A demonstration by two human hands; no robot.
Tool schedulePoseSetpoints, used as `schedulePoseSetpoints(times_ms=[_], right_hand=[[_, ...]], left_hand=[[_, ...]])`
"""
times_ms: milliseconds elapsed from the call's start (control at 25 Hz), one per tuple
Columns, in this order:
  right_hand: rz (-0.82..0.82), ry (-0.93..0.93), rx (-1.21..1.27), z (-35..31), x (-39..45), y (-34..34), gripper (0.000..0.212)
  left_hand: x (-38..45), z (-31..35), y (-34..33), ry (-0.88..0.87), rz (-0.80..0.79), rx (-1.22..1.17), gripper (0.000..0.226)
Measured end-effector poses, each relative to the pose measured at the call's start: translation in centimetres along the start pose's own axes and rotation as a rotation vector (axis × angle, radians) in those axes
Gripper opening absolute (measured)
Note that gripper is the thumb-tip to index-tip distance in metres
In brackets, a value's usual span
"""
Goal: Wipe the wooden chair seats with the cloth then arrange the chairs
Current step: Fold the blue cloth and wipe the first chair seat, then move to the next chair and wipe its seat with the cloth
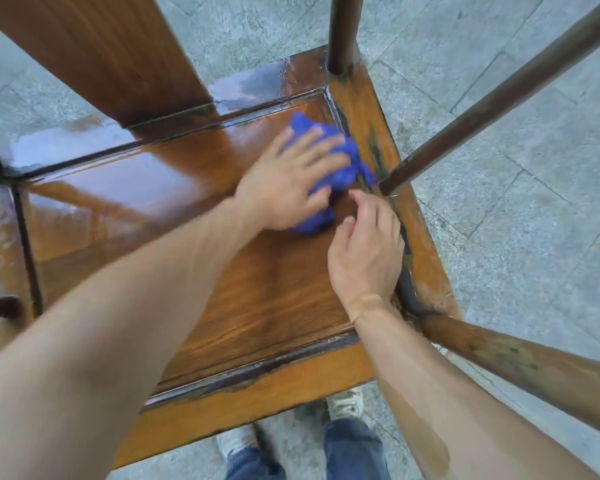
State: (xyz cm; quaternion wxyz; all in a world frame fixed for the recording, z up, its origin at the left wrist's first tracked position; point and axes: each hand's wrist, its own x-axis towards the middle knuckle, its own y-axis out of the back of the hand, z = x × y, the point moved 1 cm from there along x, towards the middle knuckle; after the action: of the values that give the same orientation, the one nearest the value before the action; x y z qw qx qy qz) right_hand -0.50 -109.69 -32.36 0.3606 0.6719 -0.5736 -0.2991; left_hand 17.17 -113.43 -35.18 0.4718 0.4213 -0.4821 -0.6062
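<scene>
Blue cloth (329,174), bunched into a wad, lies on the wooden chair seat (194,237) near its far right corner, close to the dark groove that borders the seat panel. Spread, nearly straight fingers (321,147) of the left hand (288,181) lie flat across the top of the cloth and press it down onto the wood; the thumb reaches along the cloth's near side. Just nearer the camera than the cloth, the right hand (364,251) hovers over the seat with its fingers loosely curled, the fingertips (355,197) almost at the cloth's edge; they hold nothing that can be seen, and whether they touch the cloth cannot be told. Both bare forearms run back from the cloth toward the camera, the left one crossing the seat diagonally.

Beyond the cloth, the seat's far rail shines wet, and the broad back splat (94,53) rises from it to the left. Right of the cloth, a slanting rod (499,95) meets the worn, dark-stained side rail, and a round post (343,32) stands at the far corner. A thicker arm post (520,362) leaves the near right corner. Below the seat's front rail show jeans (354,448) and pale shoes (345,403) on grey stone paving (534,209).
</scene>
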Motion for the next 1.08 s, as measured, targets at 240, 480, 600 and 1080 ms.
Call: schedulePoseSetpoints(times_ms=[240,480,600,1080], right_hand=[[-0.098,0.119,-0.237,1.3,-0.1,-0.4,0.040],[-0.197,-0.106,-0.093,-1.0,0.3,0.4,0.052],[-0.388,-0.001,-0.191,-2.6,-3.8,0.0,0.050],[-0.928,0.104,-0.335,-3.2,-9.0,3.5,0.079]], left_hand=[[3.5,-3.4,1.3,0.665,0.012,-0.012,0.061],[-14.2,10.0,-1.0,0.307,-0.025,-0.007,0.068],[-21.0,15.8,-2.3,0.297,-0.101,-0.059,0.066],[-24.0,13.0,2.9,1.152,-0.207,-0.746,0.056]])
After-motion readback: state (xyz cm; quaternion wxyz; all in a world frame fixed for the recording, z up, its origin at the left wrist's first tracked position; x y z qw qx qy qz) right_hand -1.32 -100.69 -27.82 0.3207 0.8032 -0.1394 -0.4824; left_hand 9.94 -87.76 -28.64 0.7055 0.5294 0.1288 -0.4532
